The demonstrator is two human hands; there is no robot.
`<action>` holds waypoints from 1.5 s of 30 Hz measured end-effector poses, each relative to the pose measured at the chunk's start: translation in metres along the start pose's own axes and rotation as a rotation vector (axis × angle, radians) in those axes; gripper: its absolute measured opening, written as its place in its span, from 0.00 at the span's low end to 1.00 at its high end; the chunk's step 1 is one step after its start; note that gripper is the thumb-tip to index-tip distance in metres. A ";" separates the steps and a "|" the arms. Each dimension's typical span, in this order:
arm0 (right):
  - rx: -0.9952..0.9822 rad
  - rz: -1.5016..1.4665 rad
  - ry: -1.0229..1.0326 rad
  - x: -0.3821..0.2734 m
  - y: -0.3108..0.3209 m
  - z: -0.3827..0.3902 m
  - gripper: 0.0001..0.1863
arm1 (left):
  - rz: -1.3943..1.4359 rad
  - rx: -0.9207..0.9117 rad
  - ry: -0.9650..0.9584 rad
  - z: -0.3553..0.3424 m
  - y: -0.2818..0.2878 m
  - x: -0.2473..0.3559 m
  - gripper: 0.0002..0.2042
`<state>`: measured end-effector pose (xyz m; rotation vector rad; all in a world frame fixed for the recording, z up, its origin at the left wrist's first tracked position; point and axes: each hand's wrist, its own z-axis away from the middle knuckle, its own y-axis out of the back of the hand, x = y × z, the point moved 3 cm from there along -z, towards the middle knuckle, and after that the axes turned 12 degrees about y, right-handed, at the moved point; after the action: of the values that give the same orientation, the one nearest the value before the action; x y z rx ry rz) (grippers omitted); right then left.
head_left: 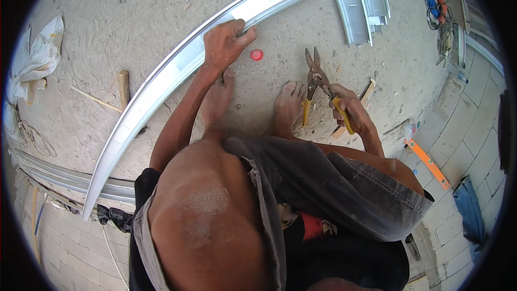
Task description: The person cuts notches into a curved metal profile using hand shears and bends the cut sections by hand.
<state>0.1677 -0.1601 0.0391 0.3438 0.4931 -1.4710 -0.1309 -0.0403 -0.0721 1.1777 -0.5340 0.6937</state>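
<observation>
We see bright, even daylight across the sandy ground (161, 16), with only short, soft shadows tucked close under objects. The long metal channel (177, 70) throws a pale glare along its flange, strongest near its upper end. Focus is sharp in the middle, and nothing there is motion-blurred. Toward the rim the fisheye bends straight edges into arcs, detail softens, and black corners frame our round view.
</observation>
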 end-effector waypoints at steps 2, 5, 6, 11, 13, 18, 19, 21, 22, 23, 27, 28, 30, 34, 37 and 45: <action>-0.092 0.066 0.031 -0.029 -0.022 -0.002 0.30 | 0.020 -0.055 0.037 -0.002 0.003 0.004 0.21; -0.237 0.130 0.066 -0.058 -0.054 -0.018 0.31 | 0.037 -0.083 0.053 -0.001 0.004 0.000 0.21; -0.236 0.218 0.033 -0.063 -0.060 -0.025 0.33 | 0.043 -0.082 0.055 0.000 0.003 -0.002 0.21; -0.211 0.310 -0.072 -0.075 -0.067 -0.024 0.33 | 0.083 -0.096 0.043 -0.002 0.004 -0.002 0.21; -0.207 0.315 -0.075 -0.074 -0.067 -0.025 0.34 | 0.085 -0.074 0.020 -0.001 0.004 -0.004 0.21; -0.174 0.312 -0.042 -0.077 -0.078 -0.033 0.33 | 0.071 -0.078 0.022 -0.004 0.004 0.000 0.20; -0.172 0.339 -0.040 -0.080 -0.084 -0.032 0.31 | 0.078 -0.070 0.013 -0.004 0.003 -0.001 0.20; -0.168 0.366 -0.036 -0.081 -0.092 -0.035 0.29 | 0.087 -0.062 0.003 -0.004 0.004 -0.003 0.20; -0.184 0.322 -0.044 -0.080 -0.093 -0.037 0.29 | 0.080 -0.066 0.001 -0.004 0.004 -0.003 0.20; -0.200 0.278 -0.051 -0.079 -0.095 -0.038 0.28 | 0.071 -0.070 -0.001 -0.004 0.004 -0.003 0.19; -0.174 0.156 -0.106 -0.078 -0.103 -0.037 0.26 | 0.064 -0.087 -0.009 -0.004 0.004 0.000 0.19; -0.179 0.112 -0.120 -0.082 -0.108 -0.037 0.24 | 0.071 -0.076 -0.010 -0.003 0.005 -0.002 0.19; -0.185 0.063 -0.134 -0.083 -0.114 -0.038 0.22 | 0.074 -0.068 -0.011 -0.001 0.003 -0.003 0.18; -0.156 0.050 -0.166 -0.074 -0.119 -0.040 0.20 | 0.020 0.034 -0.106 0.008 0.003 -0.002 0.17; -0.124 0.103 -0.142 -0.067 -0.113 -0.039 0.19 | -0.109 0.313 -0.289 0.013 0.021 0.005 0.21; -0.137 0.093 -0.103 -0.063 -0.114 -0.040 0.21 | -0.477 -0.121 -0.130 -0.037 0.034 -0.019 0.45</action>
<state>0.0485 -0.0948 0.0465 0.1795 0.4860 -1.3496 -0.1678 -0.0015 -0.0744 1.1827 -0.3755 0.1748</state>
